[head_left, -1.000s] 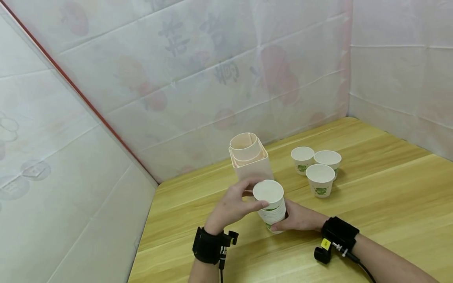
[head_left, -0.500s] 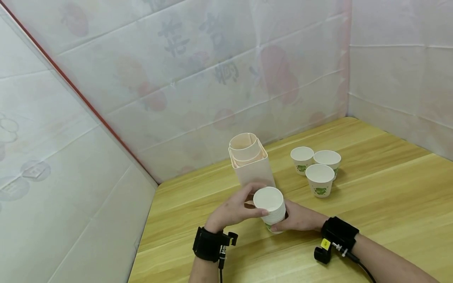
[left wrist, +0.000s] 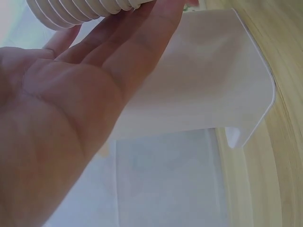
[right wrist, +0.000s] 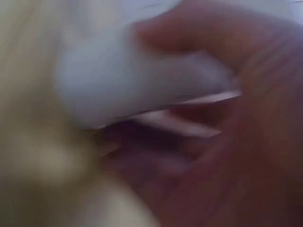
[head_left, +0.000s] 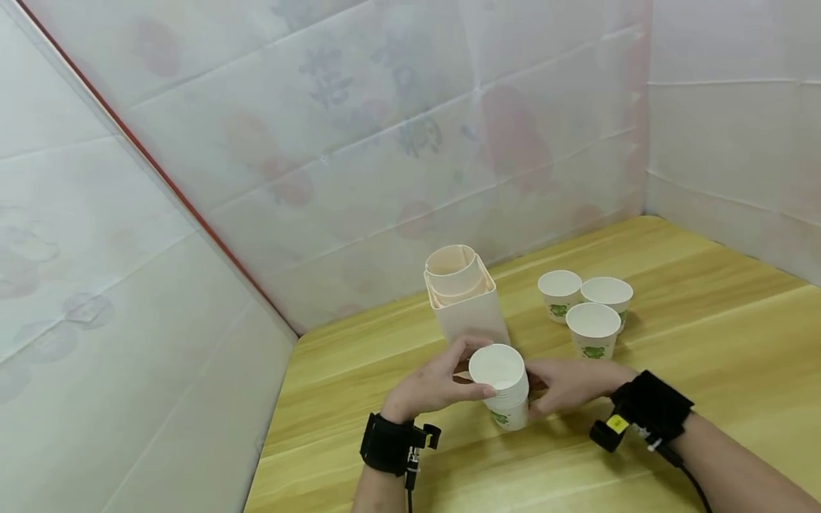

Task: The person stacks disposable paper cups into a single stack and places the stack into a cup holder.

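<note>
Wall characters (head_left: 420, 135): blurred, not legible. Paper-cup stack (head_left: 508, 412): green printed motif; located in front of the square container (head_left: 474, 318). Forearms converge from both sides. Left hand (head_left: 431, 385): thumb and fingers grip the upper rims. Right hand (head_left: 577, 383): fingers bent beside the stack; grip cannot be determined.

Three loose cups (head_left: 593, 331), one cup stack (head_left: 510, 396), one container (head_left: 474, 318).
</note>
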Demonstrator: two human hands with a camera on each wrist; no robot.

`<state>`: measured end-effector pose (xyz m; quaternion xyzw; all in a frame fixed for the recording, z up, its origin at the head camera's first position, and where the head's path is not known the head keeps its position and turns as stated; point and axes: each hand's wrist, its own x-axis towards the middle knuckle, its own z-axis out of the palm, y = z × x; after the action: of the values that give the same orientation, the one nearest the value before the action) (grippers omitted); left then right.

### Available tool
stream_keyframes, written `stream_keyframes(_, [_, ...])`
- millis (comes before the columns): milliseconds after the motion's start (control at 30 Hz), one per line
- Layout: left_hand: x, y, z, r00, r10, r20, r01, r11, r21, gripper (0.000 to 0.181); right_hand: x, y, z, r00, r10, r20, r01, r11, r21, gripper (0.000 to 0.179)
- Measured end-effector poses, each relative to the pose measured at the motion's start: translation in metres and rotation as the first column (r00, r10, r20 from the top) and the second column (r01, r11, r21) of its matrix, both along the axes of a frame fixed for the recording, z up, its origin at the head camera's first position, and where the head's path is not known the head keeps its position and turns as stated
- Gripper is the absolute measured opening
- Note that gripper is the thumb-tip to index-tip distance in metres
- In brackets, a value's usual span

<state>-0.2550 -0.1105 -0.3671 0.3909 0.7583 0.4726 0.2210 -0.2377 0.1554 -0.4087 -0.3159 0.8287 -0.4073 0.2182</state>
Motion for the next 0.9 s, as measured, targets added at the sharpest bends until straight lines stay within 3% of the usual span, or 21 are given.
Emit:
stream_keyframes(67, [0.000,0.001,0.000,1.000,0.002,0.008,-0.002,1.000,-0.002,0.056,0.003,0.009,0.020,1.000,-0.019,-0.017,0.021,0.996,0.092,0.064])
stream_keyframes(133, [-0.001,0.001,0.000,1.000,0.004,0.014,-0.004,1.000,-0.005,0.057,0.005,0.018,0.040,0.993,-0.055,-0.100,0.070,0.986,0.153,0.054])
stream_keyframes(233, [-0.002,0.001,-0.001,1.000,0.000,0.021,0.000,1.000,-0.012,0.058,0.005,0.031,0.065,0.958,-0.131,-0.255,0.165,0.980,0.115,0.044])
stream_keyframes(300, [-0.002,0.000,-0.001,1.000,-0.006,0.023,0.006,1.000,-0.020,0.058,0.005,0.039,0.075,0.901,-0.215,-0.377,0.258,0.964,0.068,0.040])
stream_keyframes(367, [-0.003,0.000,-0.001,1.000,-0.011,0.029,0.012,1.000,-0.024,0.059,0.003,0.045,0.080,0.824,-0.326,-0.463,0.384,0.923,0.034,0.038])
stream_keyframes(467, [-0.002,-0.002,0.000,0.999,-0.009,0.038,0.010,1.000,-0.030,0.059,-0.004,0.053,0.080,0.707,-0.466,-0.533,0.573,0.818,0.045,0.039])
stream_keyframes(500, [-0.002,-0.004,0.000,0.999,-0.004,0.041,0.006,0.999,-0.031,0.059,-0.006,0.055,0.078,0.679,-0.496,-0.541,0.621,0.781,0.063,0.041])
stream_keyframes(567, [-0.002,-0.006,0.001,0.999,0.008,0.047,-0.006,0.999,-0.038,0.059,-0.011,0.059,0.075,0.647,-0.536,-0.542,0.689,0.715,0.114,0.049])
stream_keyframes(633, [-0.002,-0.008,0.002,0.998,0.016,0.054,-0.014,0.999,-0.043,0.060,-0.013,0.062,0.072,0.637,-0.549,-0.541,0.721,0.672,0.168,0.059])
stream_keyframes(733, [-0.003,-0.011,0.002,0.998,0.006,0.065,-0.005,1.000,-0.028,0.065,-0.014,0.063,0.069,0.649,-0.542,-0.534,0.733,0.633,0.249,0.080])
stream_keyframes(900, [-0.003,-0.009,0.000,0.998,-0.022,0.057,0.021,1.000,0.014,0.075,-0.016,0.058,0.063,0.673,-0.532,-0.515,0.724,0.616,0.309,0.098])
